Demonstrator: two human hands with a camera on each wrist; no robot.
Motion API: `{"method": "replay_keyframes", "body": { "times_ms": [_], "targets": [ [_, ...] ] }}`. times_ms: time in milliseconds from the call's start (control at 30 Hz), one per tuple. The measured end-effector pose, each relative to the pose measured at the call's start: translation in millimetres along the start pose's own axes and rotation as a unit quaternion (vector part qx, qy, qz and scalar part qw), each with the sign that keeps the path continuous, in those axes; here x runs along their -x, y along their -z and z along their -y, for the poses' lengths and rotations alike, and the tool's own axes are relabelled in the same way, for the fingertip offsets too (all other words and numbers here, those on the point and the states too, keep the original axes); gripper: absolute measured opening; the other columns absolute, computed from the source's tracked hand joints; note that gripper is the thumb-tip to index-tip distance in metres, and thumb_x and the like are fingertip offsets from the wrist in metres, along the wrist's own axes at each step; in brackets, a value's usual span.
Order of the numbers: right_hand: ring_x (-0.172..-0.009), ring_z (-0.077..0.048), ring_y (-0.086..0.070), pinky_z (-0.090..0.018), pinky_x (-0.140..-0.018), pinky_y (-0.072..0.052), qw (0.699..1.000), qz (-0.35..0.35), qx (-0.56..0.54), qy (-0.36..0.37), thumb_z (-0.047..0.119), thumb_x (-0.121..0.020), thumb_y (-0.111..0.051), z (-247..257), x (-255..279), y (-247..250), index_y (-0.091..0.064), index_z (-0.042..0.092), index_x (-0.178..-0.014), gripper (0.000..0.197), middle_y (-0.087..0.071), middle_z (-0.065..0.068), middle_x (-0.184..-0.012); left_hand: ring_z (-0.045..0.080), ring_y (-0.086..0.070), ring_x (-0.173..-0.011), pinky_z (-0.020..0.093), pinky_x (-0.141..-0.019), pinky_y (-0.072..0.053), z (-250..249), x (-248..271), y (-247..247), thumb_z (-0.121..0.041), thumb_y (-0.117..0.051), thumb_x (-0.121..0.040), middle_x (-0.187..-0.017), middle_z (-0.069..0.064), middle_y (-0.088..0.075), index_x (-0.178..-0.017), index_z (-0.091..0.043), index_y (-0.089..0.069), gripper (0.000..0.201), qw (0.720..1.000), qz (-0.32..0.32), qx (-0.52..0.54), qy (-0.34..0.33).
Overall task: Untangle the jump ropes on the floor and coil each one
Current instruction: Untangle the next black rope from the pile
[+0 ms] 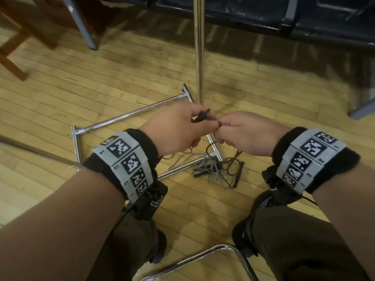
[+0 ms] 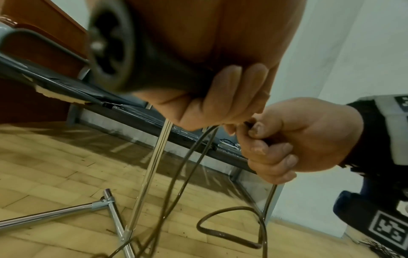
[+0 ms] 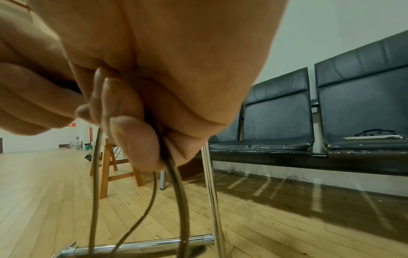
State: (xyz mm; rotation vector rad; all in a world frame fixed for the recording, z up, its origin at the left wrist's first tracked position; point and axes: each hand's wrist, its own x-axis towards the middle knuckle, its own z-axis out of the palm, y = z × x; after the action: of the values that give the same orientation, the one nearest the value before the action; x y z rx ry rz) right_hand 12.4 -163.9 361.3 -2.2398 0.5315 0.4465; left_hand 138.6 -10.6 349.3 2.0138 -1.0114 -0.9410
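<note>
Centrally, fingers (image 2: 234, 90) of the left hand (image 1: 176, 130) were curled round a black handle (image 2: 154, 69); brown rope (image 2: 189, 157) hung from the grip. Fingers (image 3: 137, 139) of the right hand (image 1: 247, 134) were clenched on the same brown rope, the two fists touching above the floor (image 1: 81, 94). Strands dropped to a tangle (image 1: 219, 169) on the floor: grey rope (image 1: 215, 179) and brown rope mixed, with dark handles among them, lying across a corner of a chrome frame (image 1: 129, 114). A chrome pole (image 1: 199, 47) rose just behind the hands. Black seats (image 3: 353, 108) stood along the wall; a wooden stool (image 3: 110, 171) stood well apart.
</note>
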Motion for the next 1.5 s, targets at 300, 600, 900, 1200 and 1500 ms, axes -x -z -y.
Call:
{"method": "replay_keyframes", "body": {
  "times_ms": [300,600,900,1200,1500],
  "targets": [
    [-0.060,-0.012,-0.047,-0.039,-0.061,-0.043,1.000,-0.011,-0.011,-0.005,0.032,-0.101,-0.049,-4.8,1.1,0.9,-0.066,0.020,-0.088,0.025,-0.052,0.003,-0.068,0.004,-0.045,-0.044,0.022,-0.042,-0.042,2.8,-3.0,9.8,-0.051,-0.063,-0.100,-0.053,-0.013,-0.053,-0.085,-0.027,-0.068,0.028,0.997,-0.077,0.018,0.013],
    [-0.068,-0.016,-0.046,-0.034,-0.061,-0.038,0.994,-0.009,0.075,-0.079,0.032,-0.105,-0.041,-23.5,-1.7,0.2,-0.062,0.006,-0.102,0.034,-0.053,-0.004,-0.078,0.008,-0.041,-0.047,0.029,-0.046,-0.037,12.0,-7.1,35.1,-0.042,-0.057,-0.102,-0.061,-0.012,-0.051,-0.096,-0.023,-0.068,0.023,0.938,-0.256,0.215,0.092],
    [-0.059,-0.016,-0.044,-0.038,-0.058,-0.040,0.998,-0.023,-0.019,-0.054,0.028,-0.100,-0.047,-13.7,-2.7,1.7,-0.065,0.008,-0.097,0.027,-0.048,-0.001,-0.069,0.005,-0.043,-0.043,0.020,-0.041,-0.035,4.4,-3.7,25.9,-0.031,-0.065,-0.099,-0.058,-0.010,-0.055,-0.116,-0.038,-0.075,0.020,0.947,-0.244,0.201,0.052],
    [-0.052,-0.005,-0.045,-0.032,-0.053,-0.036,0.999,-0.025,-0.020,-0.007,0.035,-0.099,-0.049,-6.8,-5.8,-2.9,-0.067,0.022,-0.087,0.025,-0.051,0.008,-0.063,0.002,-0.048,-0.044,0.019,-0.044,-0.041,-1.2,1.1,6.9,-0.030,-0.066,-0.101,-0.055,-0.013,-0.060,-0.107,-0.035,-0.075,0.012,0.999,-0.036,0.035,0.003],
    [-0.048,-0.007,-0.040,-0.032,-0.048,-0.034,0.996,-0.035,-0.086,0.019,0.032,-0.101,-0.049,-9.0,-5.0,0.1,-0.066,0.017,-0.088,0.026,-0.045,0.010,-0.057,0.004,-0.042,-0.042,0.019,-0.041,-0.037,0.4,-2.0,6.3,-0.050,-0.065,-0.099,-0.053,-0.013,-0.052,-0.077,-0.027,-0.067,0.032,1.000,-0.005,-0.014,0.010]
  ]
}}
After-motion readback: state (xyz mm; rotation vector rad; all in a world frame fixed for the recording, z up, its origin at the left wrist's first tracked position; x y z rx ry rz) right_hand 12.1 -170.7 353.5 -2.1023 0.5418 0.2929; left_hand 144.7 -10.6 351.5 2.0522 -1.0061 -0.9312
